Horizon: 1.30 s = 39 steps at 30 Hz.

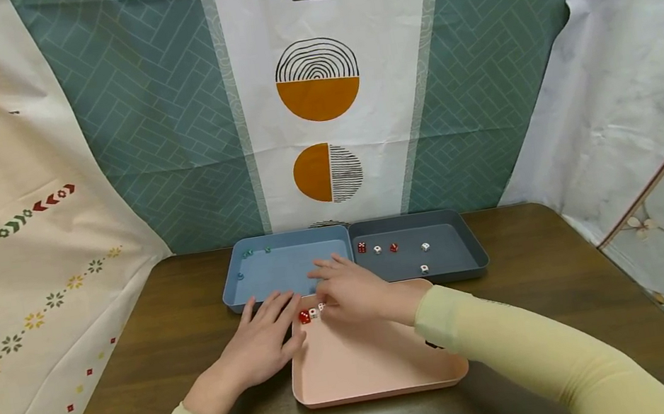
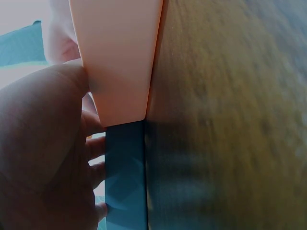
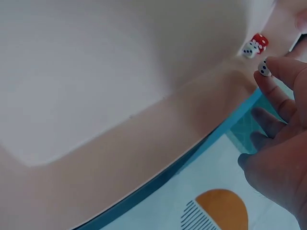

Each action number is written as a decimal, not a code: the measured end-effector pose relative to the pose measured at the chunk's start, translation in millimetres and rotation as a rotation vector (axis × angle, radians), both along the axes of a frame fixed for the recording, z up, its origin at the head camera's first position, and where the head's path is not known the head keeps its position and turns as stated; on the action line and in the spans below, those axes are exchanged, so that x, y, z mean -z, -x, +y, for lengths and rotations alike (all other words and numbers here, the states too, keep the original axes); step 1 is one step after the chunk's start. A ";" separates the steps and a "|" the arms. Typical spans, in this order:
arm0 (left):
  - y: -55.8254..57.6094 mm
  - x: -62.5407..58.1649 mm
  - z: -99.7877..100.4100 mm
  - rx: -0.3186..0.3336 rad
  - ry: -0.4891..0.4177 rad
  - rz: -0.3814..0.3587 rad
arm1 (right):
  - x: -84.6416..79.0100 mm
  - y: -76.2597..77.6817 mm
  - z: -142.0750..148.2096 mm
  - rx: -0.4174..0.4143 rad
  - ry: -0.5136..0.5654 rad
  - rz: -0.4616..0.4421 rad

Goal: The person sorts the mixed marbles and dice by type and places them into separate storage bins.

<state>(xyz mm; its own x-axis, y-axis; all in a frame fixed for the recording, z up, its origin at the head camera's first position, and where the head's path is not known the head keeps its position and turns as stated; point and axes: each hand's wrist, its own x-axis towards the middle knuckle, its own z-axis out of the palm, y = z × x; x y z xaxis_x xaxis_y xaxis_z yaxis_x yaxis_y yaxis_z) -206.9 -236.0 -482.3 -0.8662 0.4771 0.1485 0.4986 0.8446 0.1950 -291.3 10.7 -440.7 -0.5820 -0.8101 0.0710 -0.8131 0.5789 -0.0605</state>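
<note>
My right hand (image 1: 354, 295) reaches over the far left part of the pink tray (image 1: 369, 366). Its thumb and a finger pinch a white die (image 3: 264, 68) with dark pips, held just above the tray in the right wrist view. Close by, a red die (image 1: 304, 317) and another white die (image 3: 248, 51) sit side by side in the tray's corner. My left hand (image 1: 258, 343) lies along the tray's left edge with fingers spread, thumb against the rim. Nothing shows in its grasp.
Behind the pink tray stand a light blue tray (image 1: 285, 278) with several small green pieces (image 1: 268, 250) and a dark grey-blue tray (image 1: 393, 271) with red and white dice (image 1: 424, 247). All three trays are on a brown wooden table (image 1: 531, 291), with patterned cloths hanging around it.
</note>
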 end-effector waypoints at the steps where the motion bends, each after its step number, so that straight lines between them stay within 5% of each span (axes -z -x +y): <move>1: -0.4 -1.9 0.8 -0.004 0.003 -0.002 | -2.1 0.4 2.3 0.000 0.007 0.000; 15: 4.6 3.3 -0.6 0.032 -0.041 0.062 | -18.9 6.6 40.5 0.031 0.087 -0.005; 19: 7.1 4.8 0.5 0.018 -0.036 0.042 | -22.5 9.7 49.1 0.039 0.114 -0.010; 26: -0.8 -9.9 3.0 -0.031 -0.009 -0.055 | -24.7 17.0 57.7 0.056 0.155 -0.015; 39: -0.8 -8.7 4.1 -0.028 -0.002 -0.055 | -28.9 37.9 92.3 0.209 0.112 0.018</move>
<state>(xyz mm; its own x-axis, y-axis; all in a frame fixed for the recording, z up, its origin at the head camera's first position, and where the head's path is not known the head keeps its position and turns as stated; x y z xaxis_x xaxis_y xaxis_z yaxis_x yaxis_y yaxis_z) -206.0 -231.9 -473.6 -0.8861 0.4525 0.1009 0.4634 0.8576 0.2233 -329.2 103.0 -411.8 -0.7339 -0.6589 0.1652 -0.6781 0.7250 -0.1207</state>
